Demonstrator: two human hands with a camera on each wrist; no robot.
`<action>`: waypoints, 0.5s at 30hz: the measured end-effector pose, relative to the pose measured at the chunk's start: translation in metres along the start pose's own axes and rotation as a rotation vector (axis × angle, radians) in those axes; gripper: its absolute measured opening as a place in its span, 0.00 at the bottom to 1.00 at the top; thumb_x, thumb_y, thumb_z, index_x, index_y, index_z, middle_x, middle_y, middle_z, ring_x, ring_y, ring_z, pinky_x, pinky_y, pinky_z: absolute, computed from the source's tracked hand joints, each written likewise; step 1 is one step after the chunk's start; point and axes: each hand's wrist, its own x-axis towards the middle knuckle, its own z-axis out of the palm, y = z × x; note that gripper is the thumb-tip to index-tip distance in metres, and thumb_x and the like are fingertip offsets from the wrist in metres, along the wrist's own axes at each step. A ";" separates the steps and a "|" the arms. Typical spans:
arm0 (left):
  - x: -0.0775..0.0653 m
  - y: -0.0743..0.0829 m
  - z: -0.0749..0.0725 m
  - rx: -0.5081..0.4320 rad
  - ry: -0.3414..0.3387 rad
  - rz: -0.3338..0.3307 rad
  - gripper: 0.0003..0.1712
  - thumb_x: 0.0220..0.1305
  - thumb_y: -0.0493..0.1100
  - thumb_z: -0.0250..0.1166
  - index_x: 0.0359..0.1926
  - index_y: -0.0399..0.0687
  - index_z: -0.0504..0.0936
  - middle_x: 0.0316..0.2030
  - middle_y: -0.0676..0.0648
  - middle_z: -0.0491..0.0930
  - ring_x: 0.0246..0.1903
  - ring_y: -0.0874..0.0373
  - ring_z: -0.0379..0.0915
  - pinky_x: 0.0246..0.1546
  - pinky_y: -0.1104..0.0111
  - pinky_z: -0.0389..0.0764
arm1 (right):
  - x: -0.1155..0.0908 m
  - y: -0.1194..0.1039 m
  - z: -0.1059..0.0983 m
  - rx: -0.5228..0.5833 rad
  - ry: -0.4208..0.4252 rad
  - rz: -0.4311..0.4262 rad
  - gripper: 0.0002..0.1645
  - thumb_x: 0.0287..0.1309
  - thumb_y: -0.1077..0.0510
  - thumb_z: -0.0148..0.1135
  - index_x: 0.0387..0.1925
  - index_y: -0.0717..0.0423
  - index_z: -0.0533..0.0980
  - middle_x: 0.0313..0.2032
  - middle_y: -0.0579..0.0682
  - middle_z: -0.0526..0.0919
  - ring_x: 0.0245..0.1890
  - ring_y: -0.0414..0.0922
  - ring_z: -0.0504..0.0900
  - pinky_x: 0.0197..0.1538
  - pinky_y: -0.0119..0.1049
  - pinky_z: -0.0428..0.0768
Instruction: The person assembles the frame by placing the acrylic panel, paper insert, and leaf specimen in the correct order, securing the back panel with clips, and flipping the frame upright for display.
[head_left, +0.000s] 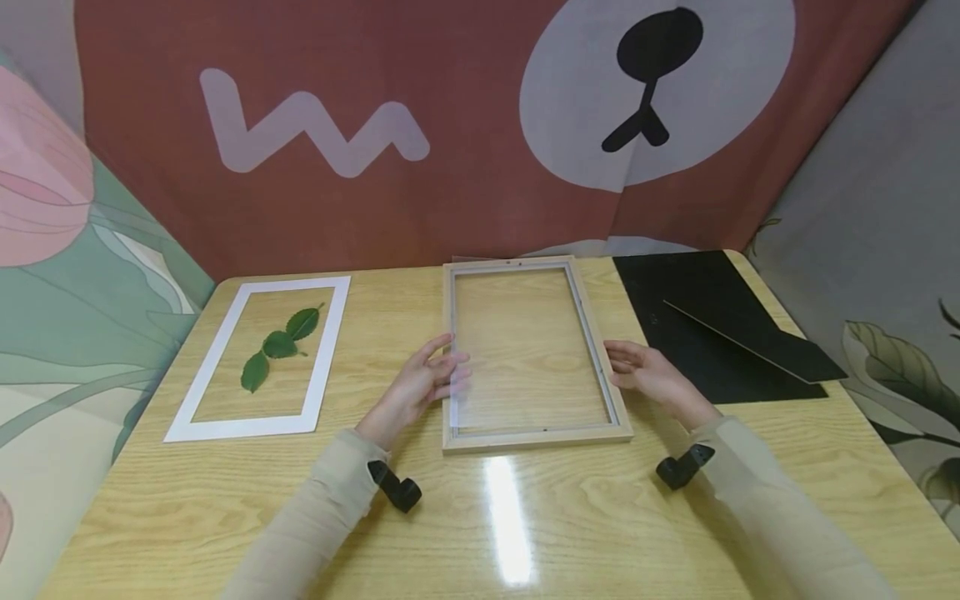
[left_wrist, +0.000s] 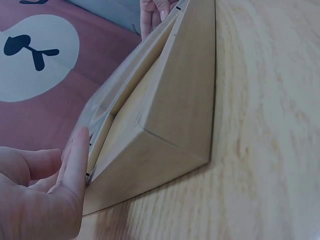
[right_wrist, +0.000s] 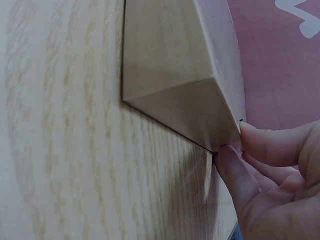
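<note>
left hand (head_left: pixel 423 379) — fingers straight, touching clear sheet (head_left: pixel 525 350) | right hand (head_left: pixel 648 373) — touching wooden frame (head_left: pixel 536 444), cannot tell if gripping | sheet over frame on bench (head_left: pixel 450 525)

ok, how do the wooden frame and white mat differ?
Wooden frame: thick, wood-toned; white mat: thin, white.
The frame has a clear sheet over its opening; the mat has green leaves within its opening.
The left hand and right hand flank the frame, not the mat.
Both are rectangular borders lying on the table.
</note>
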 end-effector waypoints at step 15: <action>0.001 0.003 0.007 0.135 0.128 -0.029 0.32 0.70 0.33 0.52 0.72 0.47 0.57 0.61 0.36 0.70 0.53 0.52 0.76 0.49 0.70 0.83 | -0.001 0.000 -0.001 0.004 -0.010 0.018 0.37 0.65 0.69 0.50 0.72 0.69 0.47 0.70 0.70 0.54 0.70 0.64 0.57 0.70 0.55 0.62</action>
